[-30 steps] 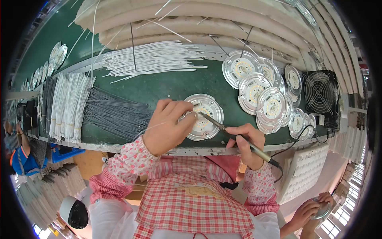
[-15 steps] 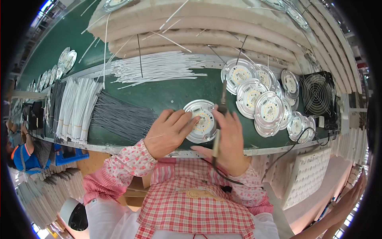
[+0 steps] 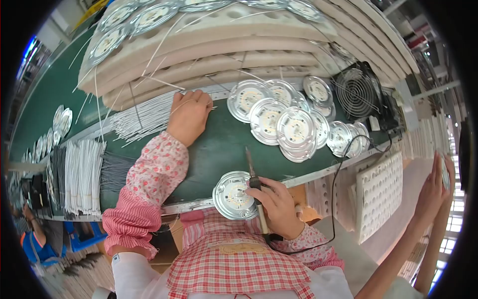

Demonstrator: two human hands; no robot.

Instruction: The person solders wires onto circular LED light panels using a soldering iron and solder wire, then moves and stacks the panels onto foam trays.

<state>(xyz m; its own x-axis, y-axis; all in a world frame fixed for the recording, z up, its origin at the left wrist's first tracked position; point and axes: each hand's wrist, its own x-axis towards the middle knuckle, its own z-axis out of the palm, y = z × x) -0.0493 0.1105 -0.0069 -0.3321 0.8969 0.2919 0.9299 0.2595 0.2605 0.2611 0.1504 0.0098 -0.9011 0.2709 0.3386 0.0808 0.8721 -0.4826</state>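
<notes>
My right hand (image 3: 281, 209) is closed round a soldering iron (image 3: 255, 182), its thin metal tip pointing up and away from me. Its thumb reaches over the rim of a round silver LED lamp plate (image 3: 231, 195), which lies at the table's front edge. Farther back, my left hand (image 3: 190, 118) is closed over the right part of a pile of loose white wires (image 3: 137, 118). Its fingertips are hidden, so I cannot tell what they pinch.
Overlapping LED plates (image 3: 269, 120) lie right of centre, near a black fan (image 3: 356, 92). Bundled white wires (image 3: 84, 177) and grey wires (image 3: 115, 172) are at left. Stacked foam trays (image 3: 209, 45) stand behind. The iron's cord (image 3: 332, 199) loops right. Another person's arms (image 3: 423, 214) show at right.
My left hand has left the LED plate and moved to the white wires. The plate now sits nearer the front edge. My right hand still holds the soldering iron, now lower. The view has shifted.
</notes>
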